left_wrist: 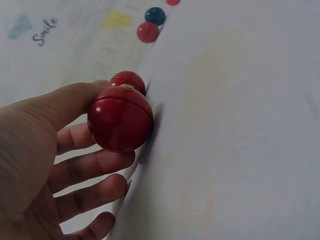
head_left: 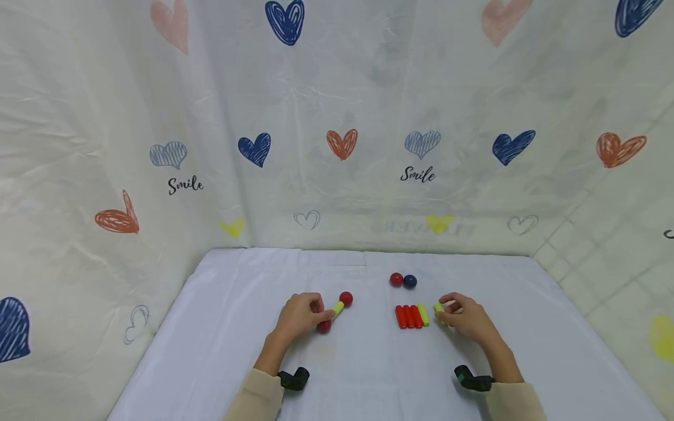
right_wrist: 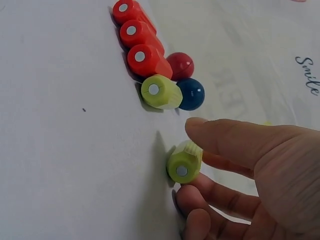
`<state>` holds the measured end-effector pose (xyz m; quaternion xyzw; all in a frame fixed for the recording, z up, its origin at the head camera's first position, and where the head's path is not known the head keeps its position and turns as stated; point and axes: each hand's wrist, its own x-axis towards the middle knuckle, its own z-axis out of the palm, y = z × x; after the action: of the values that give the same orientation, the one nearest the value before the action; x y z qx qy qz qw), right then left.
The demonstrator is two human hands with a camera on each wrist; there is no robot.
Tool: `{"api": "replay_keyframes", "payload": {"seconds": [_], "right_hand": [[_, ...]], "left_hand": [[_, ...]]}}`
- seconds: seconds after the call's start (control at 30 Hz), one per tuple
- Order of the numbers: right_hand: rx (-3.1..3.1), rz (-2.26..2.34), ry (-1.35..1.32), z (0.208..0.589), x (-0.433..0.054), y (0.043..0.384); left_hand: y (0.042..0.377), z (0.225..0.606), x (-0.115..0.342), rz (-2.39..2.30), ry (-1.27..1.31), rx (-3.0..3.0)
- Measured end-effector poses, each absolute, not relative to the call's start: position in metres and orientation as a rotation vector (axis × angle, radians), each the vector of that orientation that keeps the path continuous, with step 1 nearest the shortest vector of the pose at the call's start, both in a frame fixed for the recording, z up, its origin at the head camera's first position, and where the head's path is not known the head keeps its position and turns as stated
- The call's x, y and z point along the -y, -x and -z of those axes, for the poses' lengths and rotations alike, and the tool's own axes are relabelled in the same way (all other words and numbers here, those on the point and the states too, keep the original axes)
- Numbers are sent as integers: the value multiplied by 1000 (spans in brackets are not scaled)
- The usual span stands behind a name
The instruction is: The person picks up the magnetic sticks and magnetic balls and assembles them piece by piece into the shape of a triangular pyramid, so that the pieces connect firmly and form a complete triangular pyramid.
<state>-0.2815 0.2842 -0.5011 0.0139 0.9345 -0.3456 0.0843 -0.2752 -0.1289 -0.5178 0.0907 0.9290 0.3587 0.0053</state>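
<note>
My left hand (head_left: 302,316) grips a joined piece: a yellow-green magnetic rod (head_left: 338,307) with a red ball (head_left: 346,299) at its far end and another red ball (left_wrist: 120,120) at the near end. In the left wrist view the near ball hides most of the rod. My right hand (head_left: 466,318) has its thumb and fingers around a second yellow-green rod (right_wrist: 184,162), whose pale end disc faces the right wrist camera. Just left of that hand, three red rods (head_left: 408,316) and a yellow-green rod (head_left: 423,314) lie side by side.
Behind the row of rods, a red ball (head_left: 396,279) and a dark blue ball (head_left: 410,282) sit together on the white tablecloth (head_left: 358,374). A pale curtain (head_left: 368,93) printed with hearts hangs beyond the table's far edge.
</note>
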Motion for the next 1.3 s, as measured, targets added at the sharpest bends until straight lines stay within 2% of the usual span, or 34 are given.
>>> {"api": "replay_keyframes", "payload": {"seconds": [0.37, 0.6, 1.3], "right_hand": [[-2787, 1042, -26, 502, -283, 282], [-2753, 1206, 93, 493, -272, 279], [-2655, 1337, 385, 491, -171, 266]], "left_hand": [[278, 519, 129, -1117, -287, -2820], [276, 520, 125, -1125, -324, -2787], [274, 522, 115, -1205, -395, -2739]]}}
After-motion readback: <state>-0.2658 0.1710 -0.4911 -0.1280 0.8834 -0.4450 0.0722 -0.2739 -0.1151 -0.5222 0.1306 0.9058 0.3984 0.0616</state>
